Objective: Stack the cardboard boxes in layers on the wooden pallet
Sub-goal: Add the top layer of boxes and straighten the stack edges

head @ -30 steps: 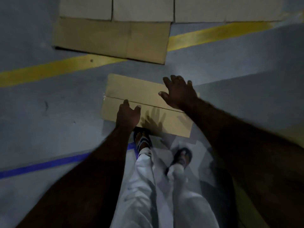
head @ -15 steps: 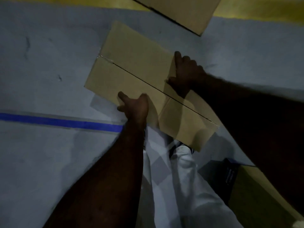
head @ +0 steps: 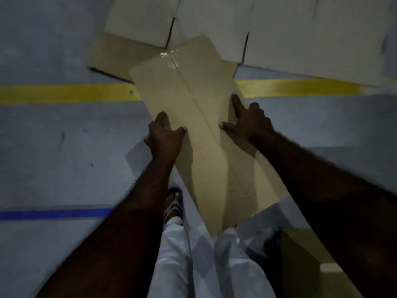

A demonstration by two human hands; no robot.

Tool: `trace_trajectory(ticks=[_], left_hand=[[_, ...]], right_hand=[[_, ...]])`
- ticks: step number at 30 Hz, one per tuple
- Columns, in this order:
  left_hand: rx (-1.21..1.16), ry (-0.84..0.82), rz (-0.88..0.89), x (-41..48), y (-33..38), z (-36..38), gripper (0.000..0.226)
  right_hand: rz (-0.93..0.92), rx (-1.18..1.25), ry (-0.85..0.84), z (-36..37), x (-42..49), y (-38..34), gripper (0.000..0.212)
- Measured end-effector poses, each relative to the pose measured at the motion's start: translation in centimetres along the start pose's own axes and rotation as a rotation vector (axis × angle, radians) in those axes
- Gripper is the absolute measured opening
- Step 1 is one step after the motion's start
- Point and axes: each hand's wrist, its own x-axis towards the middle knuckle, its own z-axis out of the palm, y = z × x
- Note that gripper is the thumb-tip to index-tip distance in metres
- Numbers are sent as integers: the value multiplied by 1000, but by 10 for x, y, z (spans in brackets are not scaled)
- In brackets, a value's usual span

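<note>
A long, taped cardboard box [head: 189, 89] is held up off the grey floor in front of me, its far end pointing at the stacked boxes [head: 279, 29] at the top of the view. My left hand [head: 165, 134] grips its left edge, thumb on the top face. My right hand [head: 249, 123] grips the right edge, thumb also on top. The box's near end hangs over my legs. No pallet wood shows under the stack.
A lower brown box [head: 120, 54] sits in front of the pale stack at the left. A yellow floor line [head: 64, 93] and a blue floor line [head: 53, 212] cross the floor. Another box [head: 300, 259] stands at the lower right beside my legs.
Both hands took hold of the box lying on the floor, lifted it and turned it lengthwise toward the stack. The view has swung back up to the stacked boxes.
</note>
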Motion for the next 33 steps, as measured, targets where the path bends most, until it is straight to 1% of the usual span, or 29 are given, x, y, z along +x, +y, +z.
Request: trace_trajectory(ticks=[2,4,7,10,11,15,17,19,21,22,23,24,27,28,29,31,32,33], left_hand=[[-40,-39,113,-18,46,-15,80],[-80,-108,203,-34,87,-27,84],[-164,-290,302,-62,153,-43,88],[-144,-474,448,-95,213,-57,73],[-115,-513,501,-107,229,-61,70],[-51,-608,700,-166,295,-67,65],[-73,-672,776,-197,320,-66,62],[-150,-777,809,-227,339,-62,55],[-172,-883,845,-269,355,-58,40],[-187,-897,867,-276,358,-54,39],[-199,-910,889,-286,361,-51,43],[-224,-936,897,-300,364,-49,54],[-223,-1049,863,-348,363,-34,98],[-221,-1095,821,-366,363,-32,104],[-213,-1129,796,-376,361,-25,100],[-181,-1201,795,-409,354,-17,74],[-157,-1235,807,-421,350,-9,68],[-137,-1265,816,-435,347,-4,70]], right_hand=[[77,46,52,-49,-26,4,98],[153,108,100,-90,-50,9,101],[269,192,188,-152,-96,22,105],[355,251,275,-200,-144,41,105],[375,273,303,-214,-161,46,105],[493,338,420,-266,-233,68,107],[541,357,487,-285,-269,78,108],[587,375,531,-298,-305,89,108],[656,406,616,-305,-351,101,109],[670,427,633,-306,-363,104,109],[685,445,653,-308,-378,107,109],[715,453,679,-307,-398,110,109],[839,475,762,-295,-464,120,104],[876,479,783,-290,-483,123,104],[909,481,800,-285,-498,125,103],[980,488,833,-273,-531,131,102],[1016,495,847,-266,-548,135,101],[1045,502,852,-260,-562,137,101]])
